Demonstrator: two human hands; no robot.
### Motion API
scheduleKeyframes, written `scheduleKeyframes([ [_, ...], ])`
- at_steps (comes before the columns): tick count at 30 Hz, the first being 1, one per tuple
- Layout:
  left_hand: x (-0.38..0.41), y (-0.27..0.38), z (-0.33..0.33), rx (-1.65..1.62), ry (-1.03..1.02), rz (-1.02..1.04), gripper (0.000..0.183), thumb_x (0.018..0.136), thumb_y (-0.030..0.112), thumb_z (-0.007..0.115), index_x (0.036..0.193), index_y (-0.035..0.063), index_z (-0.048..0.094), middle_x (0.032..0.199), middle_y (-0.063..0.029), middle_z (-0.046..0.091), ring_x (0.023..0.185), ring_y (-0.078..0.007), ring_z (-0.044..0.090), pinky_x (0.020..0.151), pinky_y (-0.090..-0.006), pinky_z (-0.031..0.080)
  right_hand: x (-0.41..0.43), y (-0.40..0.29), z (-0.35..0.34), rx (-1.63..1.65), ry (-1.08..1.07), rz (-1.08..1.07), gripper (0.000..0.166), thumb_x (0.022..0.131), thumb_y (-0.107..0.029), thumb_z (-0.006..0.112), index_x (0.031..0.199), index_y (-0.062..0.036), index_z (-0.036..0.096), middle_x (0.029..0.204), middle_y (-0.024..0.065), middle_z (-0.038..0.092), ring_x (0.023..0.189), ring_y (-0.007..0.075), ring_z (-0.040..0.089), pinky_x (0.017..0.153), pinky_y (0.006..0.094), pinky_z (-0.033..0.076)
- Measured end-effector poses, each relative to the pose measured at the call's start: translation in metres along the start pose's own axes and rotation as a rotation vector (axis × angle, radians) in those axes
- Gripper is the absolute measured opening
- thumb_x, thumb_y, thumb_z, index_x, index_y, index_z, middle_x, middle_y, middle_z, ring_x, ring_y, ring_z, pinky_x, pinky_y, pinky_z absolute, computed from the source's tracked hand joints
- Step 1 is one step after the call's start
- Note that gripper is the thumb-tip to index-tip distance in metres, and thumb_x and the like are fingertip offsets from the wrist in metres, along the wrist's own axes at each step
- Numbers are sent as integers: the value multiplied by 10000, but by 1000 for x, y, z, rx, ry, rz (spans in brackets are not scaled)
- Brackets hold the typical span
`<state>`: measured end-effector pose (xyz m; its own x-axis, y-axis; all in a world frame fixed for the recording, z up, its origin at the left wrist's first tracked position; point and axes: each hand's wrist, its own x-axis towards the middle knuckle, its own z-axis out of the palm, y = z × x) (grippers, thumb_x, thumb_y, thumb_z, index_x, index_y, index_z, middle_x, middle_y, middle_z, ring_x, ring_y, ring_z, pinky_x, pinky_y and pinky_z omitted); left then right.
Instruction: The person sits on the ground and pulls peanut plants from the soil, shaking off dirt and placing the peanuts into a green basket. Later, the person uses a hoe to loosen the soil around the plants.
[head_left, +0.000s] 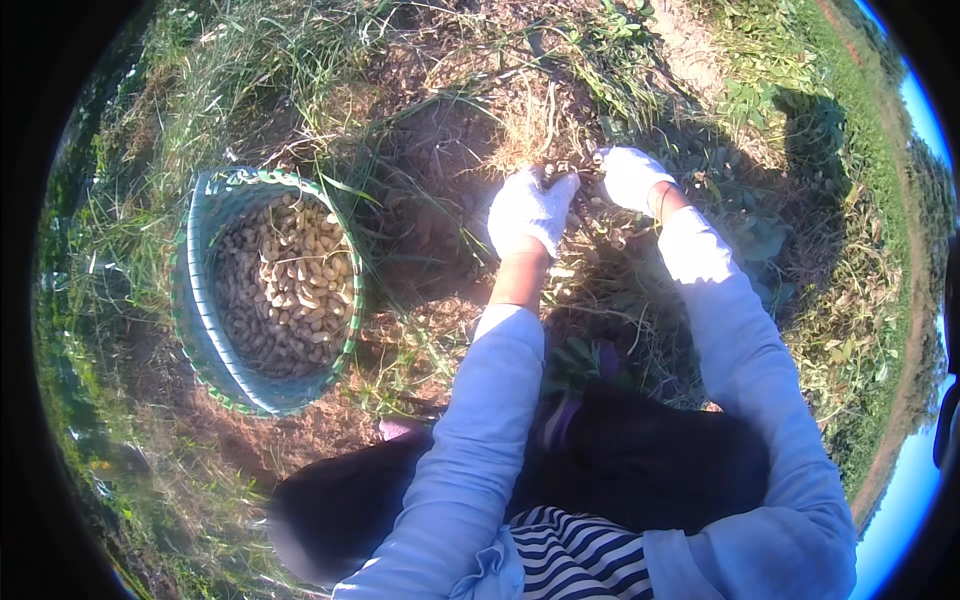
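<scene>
My left hand (529, 212), in a white glove, is at the root end of uprooted peanut plants (529, 139), with its thumb and fingers around several pods (556, 169). Just right of it, my right hand (632, 178), also gloved in white, grips the same bunch by its stems. The fingertips of both hands are partly hidden among roots and pods. To the left stands a blue-green woven basket (196, 247) with a curved handle across it. Peanuts in their shells (300, 277) fill much of its inside.
Pulled peanut plants (847, 337) lie along the right. Long grass (262, 82) grows behind and left of the basket. Bare reddish soil (427, 195) shows between basket and hands. My bent legs in dark trousers (645, 457) are close below my arms.
</scene>
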<state>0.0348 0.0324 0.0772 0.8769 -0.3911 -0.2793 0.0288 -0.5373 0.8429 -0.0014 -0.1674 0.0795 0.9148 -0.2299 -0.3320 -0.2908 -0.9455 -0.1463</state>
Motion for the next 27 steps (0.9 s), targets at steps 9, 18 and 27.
scheduleKeyframes([
  [9,-16,-28,-18,-1277,-298,-168,194,893,234,642,897,40,657,692,-30,595,557,-96,520,469,-241,406,40,58,-8,-221,-29,-137,190,803,-189,588,814,-42,709,833,152,693,760,326,656,699,396,525],
  [18,-18,-52,40,-1445,-483,-177,321,820,24,647,1124,74,555,1096,-113,633,974,-244,648,869,-358,556,25,102,6,-636,-10,-504,150,822,-139,596,831,-187,738,775,54,652,824,266,612,758,366,493],
  [27,-27,-17,66,-295,-120,24,359,838,281,730,1024,40,540,840,-82,611,817,-171,598,750,-331,502,7,34,-11,-66,-56,-88,345,789,-311,686,891,19,680,842,220,679,786,370,661,707,422,530],
])
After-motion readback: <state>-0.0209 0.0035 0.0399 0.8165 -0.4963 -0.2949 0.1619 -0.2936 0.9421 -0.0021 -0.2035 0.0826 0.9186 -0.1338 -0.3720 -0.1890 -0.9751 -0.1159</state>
